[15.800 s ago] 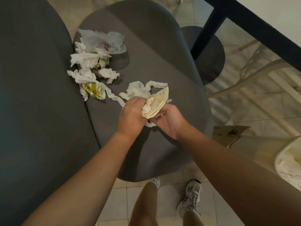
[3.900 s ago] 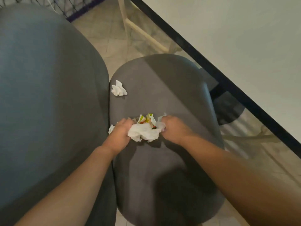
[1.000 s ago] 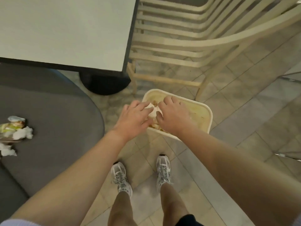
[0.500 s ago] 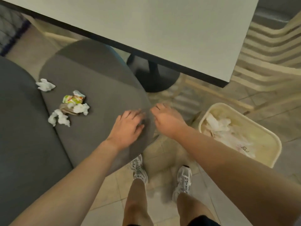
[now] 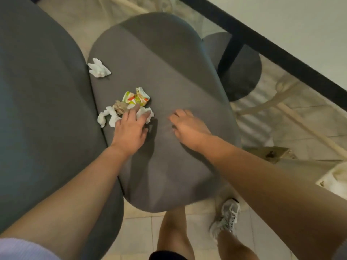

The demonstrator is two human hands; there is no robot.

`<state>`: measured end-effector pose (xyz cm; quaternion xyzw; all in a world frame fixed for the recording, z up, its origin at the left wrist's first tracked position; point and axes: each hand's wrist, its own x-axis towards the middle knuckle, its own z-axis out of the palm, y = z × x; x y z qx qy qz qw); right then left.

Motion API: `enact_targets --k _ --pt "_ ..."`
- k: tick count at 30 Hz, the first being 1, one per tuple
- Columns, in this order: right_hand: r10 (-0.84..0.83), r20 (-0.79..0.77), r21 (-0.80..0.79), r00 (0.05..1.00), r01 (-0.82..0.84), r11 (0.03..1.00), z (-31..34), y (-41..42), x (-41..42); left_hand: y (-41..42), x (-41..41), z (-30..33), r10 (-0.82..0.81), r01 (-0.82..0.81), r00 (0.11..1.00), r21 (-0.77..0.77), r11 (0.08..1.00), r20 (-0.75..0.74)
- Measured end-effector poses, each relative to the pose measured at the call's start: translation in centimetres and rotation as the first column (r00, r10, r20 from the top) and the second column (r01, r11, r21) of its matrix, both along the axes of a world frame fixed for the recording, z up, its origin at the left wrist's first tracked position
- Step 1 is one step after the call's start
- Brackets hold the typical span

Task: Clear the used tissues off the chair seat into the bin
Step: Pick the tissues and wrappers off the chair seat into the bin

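On the grey chair seat (image 5: 169, 72) lies a small heap of crumpled white tissues (image 5: 109, 117) mixed with a green and red printed wrapper (image 5: 136, 98). My left hand (image 5: 131, 128) rests flat on the heap's near edge, fingers spread over one white tissue, not closed around anything. A single white tissue (image 5: 98, 69) lies apart at the seat's far left, by the backrest. My right hand (image 5: 187, 126) hovers over bare seat to the right of the heap, fingers loosely curled and holding nothing. The cream bin (image 5: 336, 180) shows only at the right edge.
The grey backrest (image 5: 37, 109) fills the left side. A white table (image 5: 300, 21) with a black edge and a black pedestal base (image 5: 242, 72) stands at the upper right. A brown cardboard box (image 5: 270, 153) sits beside the bin. My legs and a shoe (image 5: 228, 218) are below.
Both hands have left the bin and moved back over the seat. My left hand has reached forward onto the tissue heap; my right hand has followed alongside it.
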<state>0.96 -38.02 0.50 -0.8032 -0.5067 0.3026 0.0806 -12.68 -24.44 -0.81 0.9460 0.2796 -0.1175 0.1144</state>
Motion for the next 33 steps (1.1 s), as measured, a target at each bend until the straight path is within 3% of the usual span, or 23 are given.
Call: enact_targets --k 9,14,25,33 --pt "0.182 -0.115 0.014 0.977 -0.182 0.983 -4.2 7.6 -1.3 7.8 0.4 -3.1 -0.058 0.052 0.993 -0.067 0.996 -0.102" --pt "0.245 -0.120 -0.042 0.962 -0.251 0.967 -5.2 9.5 -2.2 9.0 0.6 -3.9 -0.053 0.065 0.997 -0.231 0.971 0.056" --pt "0.082 -0.114 -0.125 0.990 -0.096 0.988 -4.6 8.6 -1.2 7.9 2.4 -3.9 -0.103 0.124 0.989 -0.213 0.969 0.105" --pt "-0.208 -0.226 0.005 0.952 0.214 0.977 -3.1 4.7 -0.9 4.0 2.5 -2.1 -0.089 0.162 0.974 -0.371 0.914 0.208"
